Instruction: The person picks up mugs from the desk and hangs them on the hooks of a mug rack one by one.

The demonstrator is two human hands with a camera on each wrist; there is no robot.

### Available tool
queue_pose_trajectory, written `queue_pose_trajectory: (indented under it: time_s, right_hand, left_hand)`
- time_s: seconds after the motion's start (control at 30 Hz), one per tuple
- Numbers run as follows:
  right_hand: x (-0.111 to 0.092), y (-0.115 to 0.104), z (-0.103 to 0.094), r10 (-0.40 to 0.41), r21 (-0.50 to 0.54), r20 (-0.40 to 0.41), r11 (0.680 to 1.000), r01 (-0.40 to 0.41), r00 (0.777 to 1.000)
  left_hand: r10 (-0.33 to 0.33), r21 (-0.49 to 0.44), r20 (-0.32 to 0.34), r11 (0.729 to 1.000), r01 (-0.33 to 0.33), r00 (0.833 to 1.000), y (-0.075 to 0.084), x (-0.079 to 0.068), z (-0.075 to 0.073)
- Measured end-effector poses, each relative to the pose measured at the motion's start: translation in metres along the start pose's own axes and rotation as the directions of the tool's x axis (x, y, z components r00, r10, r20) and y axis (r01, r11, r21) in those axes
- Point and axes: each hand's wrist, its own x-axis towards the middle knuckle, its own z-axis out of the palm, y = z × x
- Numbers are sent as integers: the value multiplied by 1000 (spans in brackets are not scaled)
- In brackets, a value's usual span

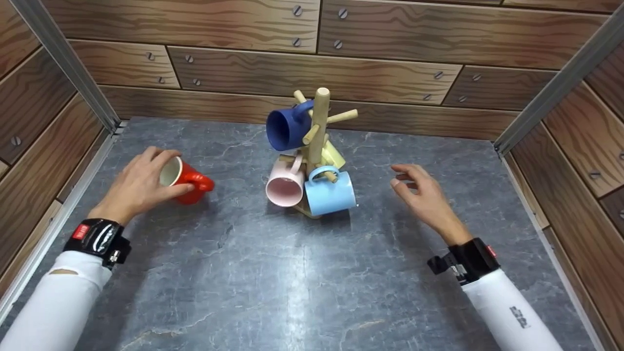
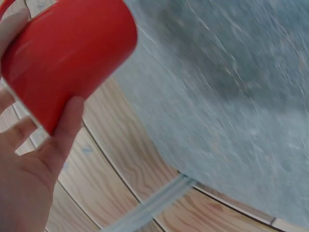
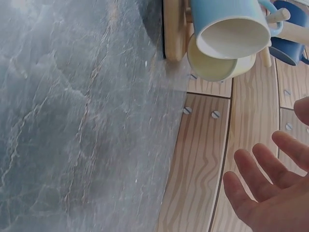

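My left hand (image 1: pixel 141 185) grips a red mug (image 1: pixel 191 196) around its rim, on the left side of the table. The mug is tilted, its white inside partly showing and its handle pointing right. In the left wrist view the red mug (image 2: pixel 72 53) hangs between thumb and fingers. On the right, my right hand (image 1: pixel 423 197) is held above the table with fingers loosely bent and holds nothing. Between the hands stands a wooden mug tree (image 1: pixel 320 124). From its pegs hang a dark blue mug (image 1: pixel 287 129), a pink mug (image 1: pixel 285 183), a light blue mug (image 1: pixel 332 194) and a partly hidden yellow mug (image 1: pixel 333 155).
The grey marbled table (image 1: pixel 273 292) is bounded by wood-patterned walls (image 1: pixel 253 73) at the back and sides. Metal posts (image 1: pixel 551 78) rise at the back corners. A bare upper peg (image 1: pixel 343 116) of the tree sticks out to the right.
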Motion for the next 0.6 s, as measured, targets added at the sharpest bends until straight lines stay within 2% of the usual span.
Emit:
queue_pose_trajectory:
  time_s: [0.13,0.27,0.47,0.6]
  right_hand:
    - [-1,-3,2,-17,-11,0,1000,17,1000]
    - [-3,-9,4,-35,-4,12,999,35,999]
    - [-2,-16,12,-91,-6,-4,996,91,996]
    - [0,-20,20,-111,-19,-20,994,110,994]
  left_hand:
    - [37,-8,-120,999,-38,992,20,3,6]
    - [24,-54,-190,998,-35,982,42,6,12]
    - [-38,-145,-192,989,10,981,73,9,17]
    - [-60,-175,-185,984,27,981,90,9,21]
